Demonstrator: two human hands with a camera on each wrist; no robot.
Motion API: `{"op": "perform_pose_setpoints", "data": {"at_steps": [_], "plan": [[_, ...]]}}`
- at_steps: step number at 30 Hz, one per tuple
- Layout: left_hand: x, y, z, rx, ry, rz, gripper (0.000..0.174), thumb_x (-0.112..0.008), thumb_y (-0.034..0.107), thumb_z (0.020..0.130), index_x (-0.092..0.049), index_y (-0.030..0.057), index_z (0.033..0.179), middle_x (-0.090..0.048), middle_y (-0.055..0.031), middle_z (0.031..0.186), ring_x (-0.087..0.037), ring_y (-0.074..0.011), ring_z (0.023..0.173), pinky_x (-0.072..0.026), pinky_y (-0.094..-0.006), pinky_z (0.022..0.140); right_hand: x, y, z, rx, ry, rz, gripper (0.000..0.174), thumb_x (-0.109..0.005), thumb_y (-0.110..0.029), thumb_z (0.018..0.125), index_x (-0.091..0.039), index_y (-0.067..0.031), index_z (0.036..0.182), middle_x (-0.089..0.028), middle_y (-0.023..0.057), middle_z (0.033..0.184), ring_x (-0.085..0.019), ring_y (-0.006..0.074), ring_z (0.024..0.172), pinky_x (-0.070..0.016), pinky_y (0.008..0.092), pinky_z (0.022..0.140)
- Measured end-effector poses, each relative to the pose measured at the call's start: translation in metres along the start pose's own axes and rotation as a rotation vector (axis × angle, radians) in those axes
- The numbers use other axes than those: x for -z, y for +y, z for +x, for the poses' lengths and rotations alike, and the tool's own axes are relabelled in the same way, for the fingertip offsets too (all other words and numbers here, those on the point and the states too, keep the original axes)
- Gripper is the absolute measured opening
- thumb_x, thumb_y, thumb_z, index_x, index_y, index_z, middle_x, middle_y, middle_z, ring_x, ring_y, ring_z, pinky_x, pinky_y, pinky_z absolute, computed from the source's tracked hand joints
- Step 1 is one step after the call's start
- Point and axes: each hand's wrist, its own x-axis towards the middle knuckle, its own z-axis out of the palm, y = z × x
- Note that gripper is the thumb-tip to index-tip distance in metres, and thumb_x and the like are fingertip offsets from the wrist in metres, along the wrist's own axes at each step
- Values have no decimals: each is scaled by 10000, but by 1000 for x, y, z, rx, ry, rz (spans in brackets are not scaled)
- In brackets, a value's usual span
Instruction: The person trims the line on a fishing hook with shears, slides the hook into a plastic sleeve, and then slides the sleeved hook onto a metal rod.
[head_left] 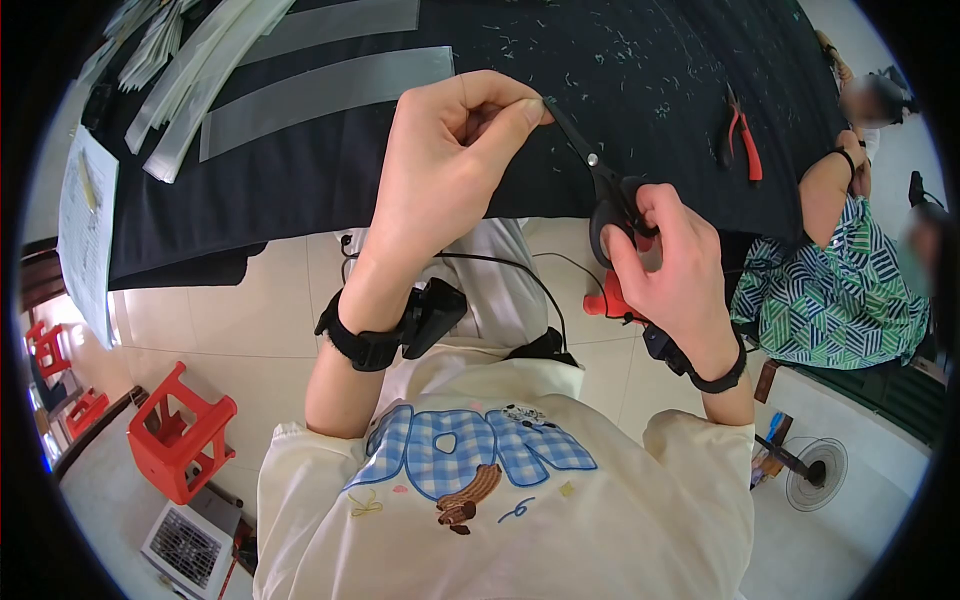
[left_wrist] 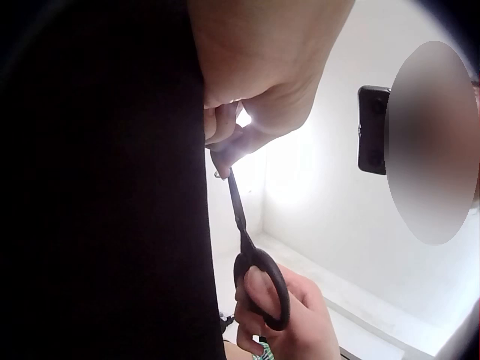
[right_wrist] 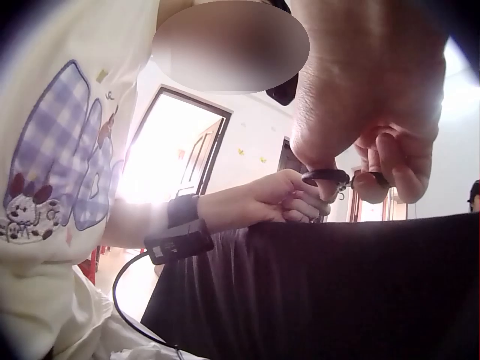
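At the near edge of the black worktop (head_left: 560, 60), the left hand (head_left: 450, 160) pinches a small piece (head_left: 541, 106), too tiny to identify, at the blade tips of black scissors (head_left: 598, 170), whose handles the right hand (head_left: 665, 255) grips, with red pliers (head_left: 742, 135) lying farther right

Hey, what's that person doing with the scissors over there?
A person is working at the edge of a table covered in black cloth. Their right hand holds black scissors, blades pointing toward the left hand, which pinches a tiny bit right at the tips; it is too small to make out. Little clippings are scattered over the cloth, with clear plastic strips and red-handled pliers lying farther back.
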Motion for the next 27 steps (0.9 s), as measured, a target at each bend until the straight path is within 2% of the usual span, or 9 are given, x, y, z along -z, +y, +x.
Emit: {"op": "perform_pose_setpoints", "data": {"at_steps": [1,3,13,24,25,27], "plan": [[1,1,0,1,0,0,140,-565,85,817,-633,-37,817,-485,44,552,-330,4,482,-230,-185,413,0,0,0,18,7,-3,236,-684,-121,712,-488,-21,800,-514,60,567,-517,158,470,-407,254,418],[3,5,-1,65,-33,64,141,-584,92,821,-631,-37,853,-625,-29,777,-500,-27,676,-359,-150,595,0,0,0,16,10,4,235,-685,-118,712,-489,-21,800,-513,60,567,-516,160,469,-404,255,416],[2,7,-1,76,-40,62,139,-586,94,821,-634,-34,842,-619,-15,756,-484,-16,654,-352,-150,575,2,-4,-2,-30,-13,38,230,-681,-102,711,-484,-20,795,-510,64,564,-511,156,467,-402,252,419],[3,6,-1,91,-40,58,126,-585,76,817,-627,-41,843,-632,-47,784,-538,-48,713,-403,-166,659,2,-3,-3,-44,-21,53,225,-673,-97,718,-481,-9,797,-511,66,571,-514,150,472,-405,246,424],[3,4,0,91,-39,58,126,-585,76,817,-627,-41,843,-632,-47,784,-538,-48,713,-403,-166,659,1,-3,-1,-54,-23,73,223,-671,-97,719,-482,-8,798,-510,64,571,-515,147,475,-404,245,427],[3,-2,3,-15,5,1,125,-568,74,798,-628,-35,789,-434,60,513,-318,5,475,-222,-186,418,-2,-4,0,-71,-32,86,224,-670,-99,718,-483,-7,799,-510,64,572,-515,145,478,-407,243,432]]}}
